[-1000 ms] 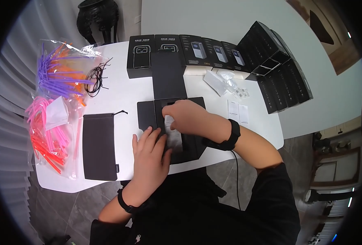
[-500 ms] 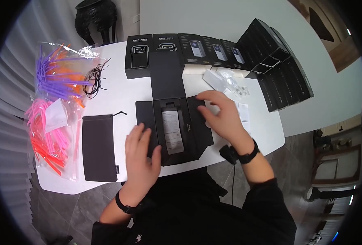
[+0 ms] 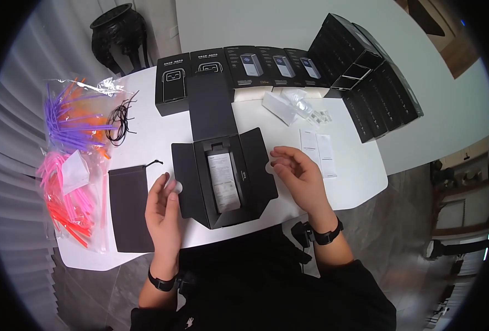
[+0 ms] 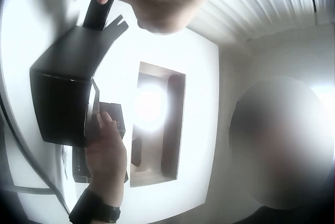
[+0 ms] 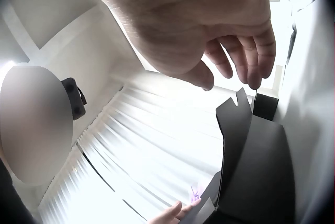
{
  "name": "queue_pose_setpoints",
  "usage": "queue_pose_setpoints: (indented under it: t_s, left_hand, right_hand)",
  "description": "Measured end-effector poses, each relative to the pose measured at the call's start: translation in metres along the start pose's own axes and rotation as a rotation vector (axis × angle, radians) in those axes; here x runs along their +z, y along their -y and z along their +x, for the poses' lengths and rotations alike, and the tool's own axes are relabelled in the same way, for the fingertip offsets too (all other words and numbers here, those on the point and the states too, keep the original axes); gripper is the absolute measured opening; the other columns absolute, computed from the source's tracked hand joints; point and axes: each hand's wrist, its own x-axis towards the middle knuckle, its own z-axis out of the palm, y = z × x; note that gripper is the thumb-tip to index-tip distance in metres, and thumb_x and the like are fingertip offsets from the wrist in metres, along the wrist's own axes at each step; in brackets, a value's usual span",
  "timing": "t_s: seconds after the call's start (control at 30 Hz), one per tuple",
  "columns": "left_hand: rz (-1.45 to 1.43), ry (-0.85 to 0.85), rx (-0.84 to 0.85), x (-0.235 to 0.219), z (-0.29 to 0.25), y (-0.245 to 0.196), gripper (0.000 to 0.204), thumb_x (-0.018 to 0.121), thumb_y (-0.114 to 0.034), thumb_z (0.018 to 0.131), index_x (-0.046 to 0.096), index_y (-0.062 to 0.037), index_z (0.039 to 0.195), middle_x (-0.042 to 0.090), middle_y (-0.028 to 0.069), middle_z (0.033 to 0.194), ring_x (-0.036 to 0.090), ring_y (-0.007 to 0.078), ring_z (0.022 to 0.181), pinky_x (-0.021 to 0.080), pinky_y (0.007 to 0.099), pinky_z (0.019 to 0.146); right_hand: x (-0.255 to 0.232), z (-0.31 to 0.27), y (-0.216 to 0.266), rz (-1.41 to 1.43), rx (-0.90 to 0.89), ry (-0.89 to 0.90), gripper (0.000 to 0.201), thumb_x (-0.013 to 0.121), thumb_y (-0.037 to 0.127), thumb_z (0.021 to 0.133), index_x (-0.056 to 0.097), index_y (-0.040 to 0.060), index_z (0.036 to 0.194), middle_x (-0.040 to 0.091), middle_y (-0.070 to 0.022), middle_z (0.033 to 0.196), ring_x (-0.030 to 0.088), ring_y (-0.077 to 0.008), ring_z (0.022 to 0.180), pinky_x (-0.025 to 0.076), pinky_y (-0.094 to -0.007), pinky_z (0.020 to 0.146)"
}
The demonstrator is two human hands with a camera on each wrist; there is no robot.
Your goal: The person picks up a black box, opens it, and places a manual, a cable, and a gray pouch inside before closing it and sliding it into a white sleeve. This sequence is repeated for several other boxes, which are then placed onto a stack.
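Observation:
An open black box [image 3: 204,212] stands on the white table in the head view, its long lid [image 3: 212,113] folded back and side flaps spread. A printed white paper slip [image 3: 223,182] lies in its inner recess. My left hand [image 3: 164,220] is beside the left flap [image 3: 186,179], fingers loosely bent near a clear round tab [image 3: 177,187]; contact is unclear. Beside the right flap [image 3: 258,160], my right hand [image 3: 305,182] has relaxed fingers near another clear tab [image 3: 270,169]. The right wrist view shows the right hand [image 5: 209,25] above the box [image 5: 261,171], holding nothing visible.
Left on the table [image 3: 360,187] are a dark drawstring pouch [image 3: 128,209], bags of purple-orange [image 3: 76,121] and pink-red strips [image 3: 70,193], and black cords [image 3: 122,124]. Black boxes [image 3: 250,66] line the back; more [image 3: 355,55] are stacked right. White leaflets [image 3: 318,151] and clear packaging [image 3: 297,105] lie nearby.
My right hand has come out of the box and moved right, to outside its flap. The left hand has shifted left off the box. The paper slip is now uncovered, and both side flaps appear more raised.

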Motion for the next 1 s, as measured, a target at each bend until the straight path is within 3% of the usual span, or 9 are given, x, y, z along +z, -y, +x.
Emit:
queue_pose_setpoints:
  t_s: [0.27, 0.4, 0.5, 0.53, 0.63, 0.73, 0.83, 0.9, 1.0]
  left_hand:
    - [0.12, -0.024, 0.101, -0.001, 0.008, -0.017, 0.048, 0.057, -0.004, 0.098, 0.045, 0.0035, 0.144, 0.051, 0.016, 0.146, 0.053, 0.0233, 0.131, 0.041, 0.0341, 0.109]
    - [0.069, -0.08, 0.238, -0.026, 0.026, -0.054, 0.036, 0.058, -0.004, 0.099, 0.055, 0.0072, 0.133, 0.064, 0.0169, 0.129, 0.062, 0.024, 0.12, 0.043, 0.0353, 0.107]
    - [0.268, -0.098, 0.223, -0.054, 0.036, -0.092, 0.027, 0.064, -0.007, 0.097, 0.064, 0.0054, 0.122, 0.069, 0.0133, 0.117, 0.066, 0.0209, 0.109, 0.049, 0.0312, 0.099]
    - [0.383, -0.131, 0.221, -0.067, 0.043, -0.092, 0.021, 0.067, -0.007, 0.095, 0.069, 0.0039, 0.113, 0.072, 0.0122, 0.107, 0.068, 0.0164, 0.097, 0.052, 0.0279, 0.088]
    - [0.765, -0.046, 0.068, -0.09, 0.064, -0.089, 0.017, 0.069, -0.008, 0.092, 0.071, 0.0033, 0.104, 0.072, 0.0115, 0.099, 0.068, 0.0127, 0.088, 0.052, 0.0266, 0.078]
    - [0.764, 0.025, -0.116, -0.097, 0.089, -0.066, 0.015, 0.067, -0.008, 0.092, 0.071, 0.0038, 0.101, 0.071, 0.0095, 0.092, 0.066, 0.0145, 0.083, 0.052, 0.0274, 0.073]
    - [1.074, 0.073, 0.171, -0.099, 0.104, -0.043, 0.017, 0.069, -0.008, 0.088, 0.07, 0.0044, 0.1, 0.07, 0.0153, 0.09, 0.068, 0.0244, 0.083, 0.053, 0.034, 0.075]
    - [1.259, 0.063, 0.203, -0.106, 0.115, -0.025, 0.018, 0.069, -0.008, 0.086, 0.07, 0.0035, 0.1, 0.069, 0.0189, 0.091, 0.067, 0.0318, 0.085, 0.053, 0.0391, 0.077]
    - [1.4, 0.039, 0.172, -0.111, 0.117, -0.022, 0.019, 0.068, -0.008, 0.084, 0.071, 0.0016, 0.1, 0.068, 0.0212, 0.093, 0.066, 0.0381, 0.087, 0.053, 0.044, 0.079]
  right_hand:
    - [-0.01, 0.013, 0.01, -0.052, -0.056, -0.002, 0.036, 0.066, 0.0, 0.093, 0.059, -0.0006, 0.128, 0.067, -0.0064, 0.119, 0.063, -0.007, 0.095, 0.05, -0.0217, 0.084]
    - [-0.019, 0.035, 0.043, -0.101, -0.144, -0.027, 0.034, 0.062, -0.001, 0.094, 0.06, 0.0018, 0.128, 0.067, -0.0043, 0.117, 0.061, -0.0048, 0.093, 0.05, -0.0216, 0.086]
    - [-0.001, 0.047, 0.075, -0.105, -0.243, 0.064, 0.033, 0.063, -0.001, 0.093, 0.062, 0.0017, 0.126, 0.068, -0.0053, 0.117, 0.063, -0.0067, 0.092, 0.051, -0.0231, 0.087]
    - [0.01, 0.05, 0.087, -0.147, -0.258, 0.158, 0.033, 0.064, -0.002, 0.092, 0.062, 0.0012, 0.125, 0.068, -0.0057, 0.115, 0.063, -0.0072, 0.092, 0.05, -0.0232, 0.087]
    - [0.045, 0.06, 0.115, -0.287, -0.318, 0.456, 0.03, 0.064, -0.002, 0.091, 0.063, -0.0001, 0.121, 0.068, -0.0082, 0.111, 0.065, -0.0117, 0.092, 0.051, -0.0256, 0.087]
    - [0.09, 0.078, 0.126, -0.453, -0.397, 0.848, 0.028, 0.066, 0.004, 0.089, 0.064, -0.0009, 0.116, 0.069, -0.0134, 0.108, 0.068, -0.0235, 0.094, 0.052, -0.0333, 0.087]
    - [0.132, 0.091, 0.109, -0.628, -0.499, 1.145, 0.029, 0.066, 0.011, 0.089, 0.063, -0.0007, 0.115, 0.068, -0.0181, 0.109, 0.066, -0.0353, 0.1, 0.051, -0.0423, 0.089]
    - [0.152, 0.09, 0.093, -0.673, -0.526, 1.244, 0.03, 0.066, 0.016, 0.089, 0.063, -0.0001, 0.115, 0.067, -0.0204, 0.111, 0.063, -0.0406, 0.105, 0.05, -0.0468, 0.092]
    - [0.157, 0.084, 0.085, -0.59, -0.465, 1.401, 0.031, 0.064, 0.016, 0.092, 0.063, 0.0007, 0.119, 0.068, -0.0186, 0.11, 0.063, -0.0378, 0.105, 0.049, -0.0455, 0.093]
